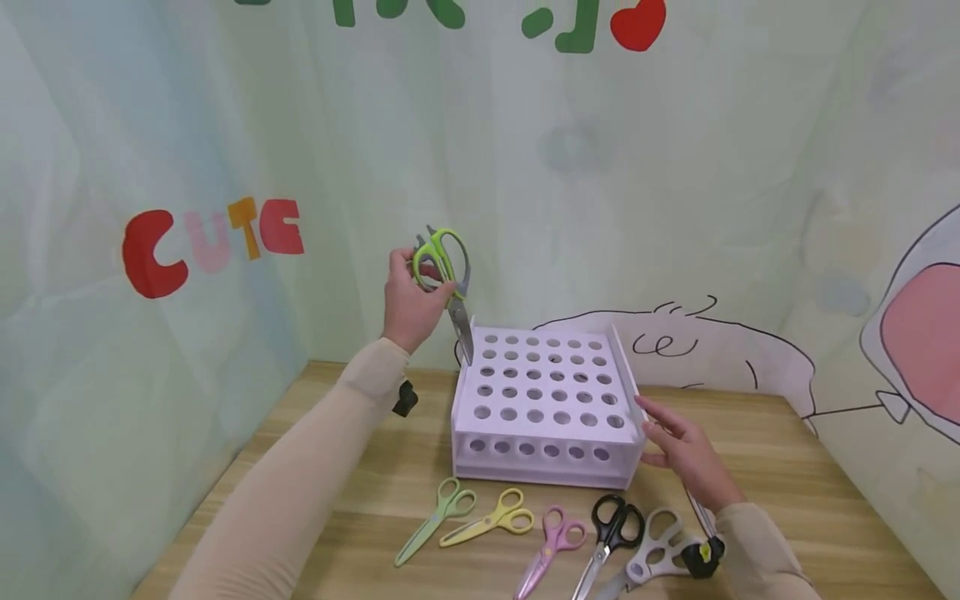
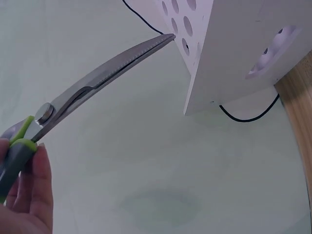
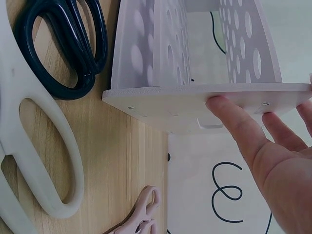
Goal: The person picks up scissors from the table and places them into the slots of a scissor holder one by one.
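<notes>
My left hand [image 1: 411, 307] grips a pair of green and grey scissors [image 1: 462, 330] by the handles. The blades point down, tips at the rear left of a white rack [image 1: 627, 372] with rows of round holes. Closed together, the curved blades [image 2: 105, 73] reach toward the perforated top in the left wrist view. My right hand [image 1: 693, 460] rests its fingertips on the rack's right side panel. The right wrist view shows those fingers extended against the panel [image 3: 170, 105], with no object gripped.
In front of the rack lie green scissors [image 1: 420, 536], yellow scissors [image 1: 489, 522], pink scissors [image 1: 548, 551], black-handled scissors [image 1: 613, 533] and white-handled scissors [image 1: 642, 570]. Another pink pair [image 3: 141, 215] lies right of the rack. A printed curtain [image 1: 375, 167] hangs behind the wooden table [image 1: 352, 508].
</notes>
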`<state>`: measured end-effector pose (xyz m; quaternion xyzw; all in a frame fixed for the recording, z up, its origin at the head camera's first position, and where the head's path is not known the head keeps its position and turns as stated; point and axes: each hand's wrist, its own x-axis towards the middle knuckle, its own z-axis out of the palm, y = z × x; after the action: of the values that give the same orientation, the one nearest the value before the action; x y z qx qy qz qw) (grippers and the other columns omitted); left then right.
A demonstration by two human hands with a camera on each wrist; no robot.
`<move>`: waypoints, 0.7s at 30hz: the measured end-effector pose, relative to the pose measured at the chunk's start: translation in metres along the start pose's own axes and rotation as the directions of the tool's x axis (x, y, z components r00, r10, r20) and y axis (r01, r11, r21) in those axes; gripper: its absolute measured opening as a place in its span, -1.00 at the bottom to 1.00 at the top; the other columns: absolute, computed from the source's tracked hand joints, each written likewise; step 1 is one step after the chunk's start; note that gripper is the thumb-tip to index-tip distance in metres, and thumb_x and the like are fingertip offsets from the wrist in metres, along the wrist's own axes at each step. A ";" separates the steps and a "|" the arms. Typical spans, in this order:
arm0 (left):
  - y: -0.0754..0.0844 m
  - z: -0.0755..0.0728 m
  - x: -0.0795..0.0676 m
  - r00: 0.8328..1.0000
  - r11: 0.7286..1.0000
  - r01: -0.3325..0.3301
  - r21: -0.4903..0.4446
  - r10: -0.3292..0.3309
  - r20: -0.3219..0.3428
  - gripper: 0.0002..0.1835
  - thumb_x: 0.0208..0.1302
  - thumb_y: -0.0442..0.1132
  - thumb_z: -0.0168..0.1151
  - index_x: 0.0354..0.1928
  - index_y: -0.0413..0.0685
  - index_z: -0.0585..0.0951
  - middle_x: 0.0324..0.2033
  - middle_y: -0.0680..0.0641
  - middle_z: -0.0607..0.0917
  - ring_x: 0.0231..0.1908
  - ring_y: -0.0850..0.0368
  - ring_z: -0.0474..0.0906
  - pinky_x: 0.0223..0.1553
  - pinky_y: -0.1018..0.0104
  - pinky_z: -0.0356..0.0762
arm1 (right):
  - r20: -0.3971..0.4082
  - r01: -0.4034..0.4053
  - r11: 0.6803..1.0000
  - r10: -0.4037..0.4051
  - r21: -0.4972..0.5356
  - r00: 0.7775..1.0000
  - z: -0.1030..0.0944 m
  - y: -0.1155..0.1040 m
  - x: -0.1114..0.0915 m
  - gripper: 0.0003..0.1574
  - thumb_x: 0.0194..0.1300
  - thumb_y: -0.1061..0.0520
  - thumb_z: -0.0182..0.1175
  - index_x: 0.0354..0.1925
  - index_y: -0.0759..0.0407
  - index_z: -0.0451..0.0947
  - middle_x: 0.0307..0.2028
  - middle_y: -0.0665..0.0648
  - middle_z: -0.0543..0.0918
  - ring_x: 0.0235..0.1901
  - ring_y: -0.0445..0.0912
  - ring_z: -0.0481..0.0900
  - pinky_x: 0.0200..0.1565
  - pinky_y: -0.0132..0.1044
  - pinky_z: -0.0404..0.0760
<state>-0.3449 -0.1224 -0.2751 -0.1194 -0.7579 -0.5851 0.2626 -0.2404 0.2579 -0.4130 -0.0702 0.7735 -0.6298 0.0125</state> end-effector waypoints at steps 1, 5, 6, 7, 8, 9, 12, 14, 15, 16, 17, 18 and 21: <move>-0.002 0.002 0.000 1.000 1.000 0.002 -0.005 -0.002 -0.002 -0.46 0.22 -0.42 0.35 0.12 -0.18 0.26 -0.17 -0.17 0.56 -0.30 -0.02 0.60 -0.24 0.24 0.66 | -0.004 -0.002 1.000 0.002 -0.002 1.000 0.000 0.001 -0.001 -0.36 0.54 0.12 0.00 0.49 0.20 0.17 0.48 0.34 0.08 0.21 0.18 0.42 -0.03 -0.17 0.65; -0.006 0.010 -0.001 1.000 1.000 0.011 -0.016 -0.011 0.002 -0.47 0.23 -0.42 0.35 0.12 -0.17 0.26 -0.16 -0.16 0.57 -0.28 -0.03 0.63 -0.22 0.22 0.68 | -0.020 -0.008 1.000 0.008 -0.005 1.000 0.001 0.000 -0.001 -0.36 0.54 0.12 0.01 0.48 0.20 0.18 0.48 0.33 0.10 0.19 0.15 0.44 -0.04 -0.18 0.65; -0.007 0.012 -0.001 1.000 1.000 0.014 -0.020 -0.014 0.004 -0.47 0.23 -0.42 0.34 0.12 -0.17 0.26 -0.15 -0.16 0.58 -0.27 -0.03 0.64 -0.21 0.22 0.68 | -0.023 -0.009 1.000 0.009 -0.004 1.000 0.001 0.000 -0.001 -0.36 0.54 0.11 0.01 0.48 0.19 0.18 0.48 0.33 0.10 0.19 0.14 0.44 -0.04 -0.18 0.65; -0.008 0.015 -0.001 1.000 1.000 0.016 -0.024 -0.016 0.005 -0.47 0.23 -0.43 0.34 0.12 -0.18 0.26 -0.15 -0.17 0.59 -0.26 -0.04 0.64 -0.21 0.22 0.68 | -0.025 -0.011 1.000 0.011 -0.001 1.000 0.001 0.000 -0.002 -0.36 0.54 0.10 0.01 0.48 0.19 0.18 0.48 0.33 0.10 0.18 0.13 0.45 -0.03 -0.18 0.65; -0.010 0.017 -0.001 1.000 0.999 0.021 -0.029 -0.021 0.005 -0.47 0.23 -0.43 0.34 0.12 -0.18 0.26 -0.15 -0.17 0.60 -0.26 -0.04 0.65 -0.20 0.22 0.68 | -0.024 -0.013 1.000 0.013 0.002 1.000 0.000 0.000 -0.002 -0.35 0.54 0.10 0.01 0.48 0.19 0.17 0.48 0.33 0.10 0.18 0.12 0.45 -0.03 -0.18 0.65; -0.011 0.020 0.000 1.000 0.999 0.027 -0.028 -0.026 0.007 -0.47 0.24 -0.43 0.34 0.13 -0.18 0.27 -0.14 -0.18 0.60 -0.25 -0.04 0.65 -0.20 0.22 0.68 | -0.024 -0.015 1.000 0.015 0.003 1.000 0.000 0.000 -0.002 -0.35 0.54 0.09 0.02 0.49 0.19 0.17 0.48 0.33 0.09 0.18 0.12 0.46 -0.03 -0.18 0.65; -0.015 0.025 0.000 0.999 0.999 0.033 -0.025 -0.033 0.019 -0.46 0.25 -0.43 0.32 0.17 -0.19 0.26 -0.13 -0.19 0.61 -0.24 -0.05 0.65 -0.20 0.22 0.68 | -0.025 -0.021 1.000 0.021 0.010 0.999 0.001 -0.001 -0.002 -0.35 0.54 0.09 0.01 0.49 0.19 0.16 0.49 0.32 0.08 0.17 0.09 0.47 -0.02 -0.18 0.65; -0.018 0.029 0.000 0.999 0.999 0.035 -0.019 -0.034 0.027 -0.47 0.25 -0.43 0.31 0.17 -0.20 0.27 -0.14 -0.20 0.61 -0.24 -0.05 0.65 -0.21 0.22 0.68 | -0.027 -0.018 1.000 0.018 0.021 0.999 0.001 -0.001 -0.002 -0.35 0.54 0.11 0.01 0.49 0.20 0.16 0.49 0.32 0.08 0.17 0.07 0.47 -0.03 -0.17 0.65; -0.019 0.031 -0.001 0.999 0.999 0.033 -0.012 -0.033 0.029 -0.47 0.24 -0.43 0.32 0.17 -0.20 0.27 -0.14 -0.20 0.62 -0.26 -0.06 0.65 -0.22 0.22 0.68 | -0.029 -0.015 1.000 0.016 0.025 0.999 0.001 -0.001 -0.003 -0.35 0.54 0.12 0.01 0.49 0.21 0.16 0.49 0.32 0.08 0.16 0.07 0.47 -0.03 -0.17 0.65; -0.021 0.033 -0.001 0.999 0.999 0.032 -0.011 -0.032 0.029 -0.47 0.24 -0.43 0.32 0.16 -0.21 0.28 -0.15 -0.20 0.63 -0.27 -0.06 0.65 -0.22 0.22 0.68 | -0.029 -0.013 0.999 0.014 0.031 0.999 0.001 -0.001 -0.003 -0.35 0.54 0.12 0.00 0.49 0.22 0.16 0.49 0.32 0.07 0.17 0.06 0.46 -0.03 -0.17 0.65; -0.023 0.034 -0.001 0.999 0.999 0.032 -0.007 -0.032 0.030 -0.48 0.23 -0.43 0.33 0.15 -0.21 0.29 -0.16 -0.19 0.63 -0.28 -0.05 0.65 -0.23 0.22 0.68 | -0.028 -0.010 0.999 0.011 0.033 1.000 0.001 -0.001 -0.004 -0.35 0.55 0.12 0.00 0.49 0.23 0.15 0.49 0.33 0.07 0.18 0.07 0.45 -0.03 -0.17 0.65; -0.025 0.035 -0.002 0.999 0.999 0.032 -0.002 -0.032 0.029 -0.48 0.23 -0.43 0.33 0.13 -0.21 0.29 -0.17 -0.19 0.64 -0.29 -0.05 0.65 -0.24 0.21 0.68 | -0.025 -0.006 0.999 0.007 0.039 1.000 0.002 -0.001 -0.005 -0.35 0.55 0.13 0.00 0.49 0.24 0.15 0.49 0.33 0.06 0.19 0.08 0.44 -0.03 -0.16 0.65; -0.029 0.039 -0.004 0.998 0.999 0.042 0.015 -0.042 0.037 -0.49 0.23 -0.42 0.34 0.13 -0.21 0.30 -0.16 -0.18 0.65 -0.29 -0.04 0.65 -0.23 0.19 0.67 | -0.025 -0.004 0.999 0.006 0.045 1.000 0.003 -0.001 -0.007 -0.35 0.54 0.12 0.01 0.49 0.23 0.15 0.49 0.34 0.05 0.21 0.11 0.43 -0.02 -0.15 0.65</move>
<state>-0.3656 -0.0936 -0.3082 -0.1125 -0.7692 -0.5826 0.2370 -0.2327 0.2561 -0.4126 -0.0601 0.7593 -0.6479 0.0060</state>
